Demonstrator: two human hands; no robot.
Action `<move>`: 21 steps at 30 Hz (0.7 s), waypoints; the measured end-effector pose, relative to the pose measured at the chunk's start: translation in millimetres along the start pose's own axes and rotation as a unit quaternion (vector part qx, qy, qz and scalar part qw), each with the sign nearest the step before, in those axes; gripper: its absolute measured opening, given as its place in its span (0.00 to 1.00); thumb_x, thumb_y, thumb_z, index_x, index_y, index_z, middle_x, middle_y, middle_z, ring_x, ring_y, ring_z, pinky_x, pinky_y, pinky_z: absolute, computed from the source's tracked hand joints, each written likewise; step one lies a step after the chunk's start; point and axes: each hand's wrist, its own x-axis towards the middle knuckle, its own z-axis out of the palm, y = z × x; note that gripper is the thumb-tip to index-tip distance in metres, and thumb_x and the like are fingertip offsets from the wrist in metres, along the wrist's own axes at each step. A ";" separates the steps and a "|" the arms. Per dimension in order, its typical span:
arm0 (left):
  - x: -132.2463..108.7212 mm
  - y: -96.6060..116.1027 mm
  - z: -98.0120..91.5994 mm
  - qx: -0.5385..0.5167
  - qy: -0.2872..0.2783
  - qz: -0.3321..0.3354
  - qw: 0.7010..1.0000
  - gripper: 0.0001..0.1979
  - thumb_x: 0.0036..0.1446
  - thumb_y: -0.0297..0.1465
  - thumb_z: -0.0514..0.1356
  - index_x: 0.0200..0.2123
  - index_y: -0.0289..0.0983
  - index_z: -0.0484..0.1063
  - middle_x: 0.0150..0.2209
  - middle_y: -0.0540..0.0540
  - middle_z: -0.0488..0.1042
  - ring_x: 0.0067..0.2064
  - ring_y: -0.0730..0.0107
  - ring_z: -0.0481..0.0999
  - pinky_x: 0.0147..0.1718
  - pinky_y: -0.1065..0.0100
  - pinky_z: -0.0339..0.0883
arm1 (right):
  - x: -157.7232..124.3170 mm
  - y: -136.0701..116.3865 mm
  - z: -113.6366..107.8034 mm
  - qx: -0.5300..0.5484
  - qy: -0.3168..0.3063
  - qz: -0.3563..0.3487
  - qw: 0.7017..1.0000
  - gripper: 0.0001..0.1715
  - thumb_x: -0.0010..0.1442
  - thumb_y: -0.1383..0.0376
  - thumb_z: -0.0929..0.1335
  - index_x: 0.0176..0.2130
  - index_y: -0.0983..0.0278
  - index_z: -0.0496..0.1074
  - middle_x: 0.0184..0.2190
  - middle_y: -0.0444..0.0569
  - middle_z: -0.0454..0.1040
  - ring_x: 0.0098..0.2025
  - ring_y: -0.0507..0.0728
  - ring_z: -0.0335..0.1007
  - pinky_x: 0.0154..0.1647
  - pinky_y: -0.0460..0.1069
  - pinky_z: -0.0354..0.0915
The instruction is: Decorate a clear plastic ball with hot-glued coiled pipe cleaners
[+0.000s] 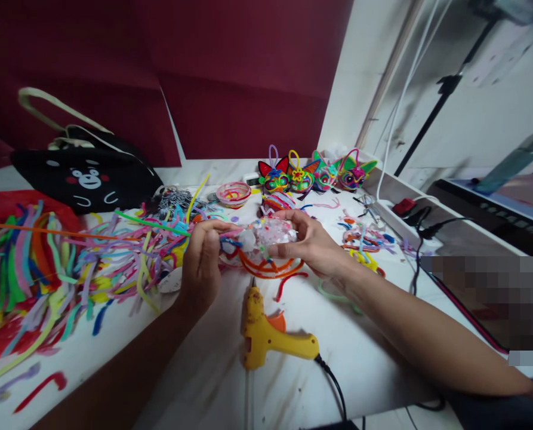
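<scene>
Both hands meet at the middle of the table. Between them is a whitish, partly see-through lump (273,232) with coloured specks, perhaps stuffed plastic. My right hand (313,245) is closed on its right side, thumb in front and fingers behind. My left hand (203,257) is closed at its left end, near pink and blue fuzzy strips (231,242); what exactly its fingers pinch is hidden. Orange pipe cleaners (270,272) curve just below the lump. A yellow glue gun (264,334) lies in front of the hands, nozzle pointing away from me.
Loose pipe cleaners (109,269) pile up on the left beside a black bag (87,173). Several colourful animal-head ornaments (302,176) stand at the back, near a pink woven bowl (233,194). Scraps (367,236) lie at the right. The glue gun's black cord (335,382) runs toward me.
</scene>
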 end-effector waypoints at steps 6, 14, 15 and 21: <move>7.2 8.0 -0.7 0.105 -0.059 0.050 0.992 0.15 0.52 0.38 0.66 0.42 0.40 0.74 0.43 0.45 0.76 0.45 0.60 0.73 0.45 0.63 0.65 | -0.4 2.5 -1.1 0.004 -0.012 -0.007 1.000 0.37 0.36 0.67 0.80 0.45 0.60 0.67 0.37 0.42 0.75 0.33 0.54 0.72 0.37 0.49 0.69; 8.5 7.4 -4.4 0.104 -0.008 0.009 0.995 0.05 0.50 0.34 0.66 0.30 0.42 0.74 0.32 0.50 0.75 0.35 0.63 0.72 0.36 0.66 0.65 | -1.3 2.2 4.0 0.020 -0.006 0.006 1.000 0.38 0.34 0.67 0.80 0.45 0.59 0.67 0.39 0.42 0.75 0.34 0.55 0.73 0.39 0.50 0.70; 7.7 7.1 -4.5 0.121 -0.006 0.022 0.992 0.04 0.51 0.34 0.65 0.30 0.42 0.74 0.32 0.50 0.75 0.35 0.63 0.72 0.36 0.66 0.65 | -1.5 1.9 5.1 0.022 -0.003 0.008 1.000 0.38 0.34 0.67 0.80 0.44 0.59 0.67 0.39 0.42 0.75 0.34 0.55 0.73 0.39 0.50 0.70; 3.2 3.7 -4.8 0.222 0.021 0.157 0.962 0.03 0.57 0.32 0.60 0.32 0.40 0.69 0.34 0.48 0.75 0.39 0.63 0.74 0.40 0.65 0.66 | -4.9 -1.0 10.1 0.015 0.004 -0.009 1.000 0.36 0.33 0.70 0.79 0.43 0.60 0.68 0.37 0.42 0.74 0.34 0.54 0.71 0.36 0.49 0.68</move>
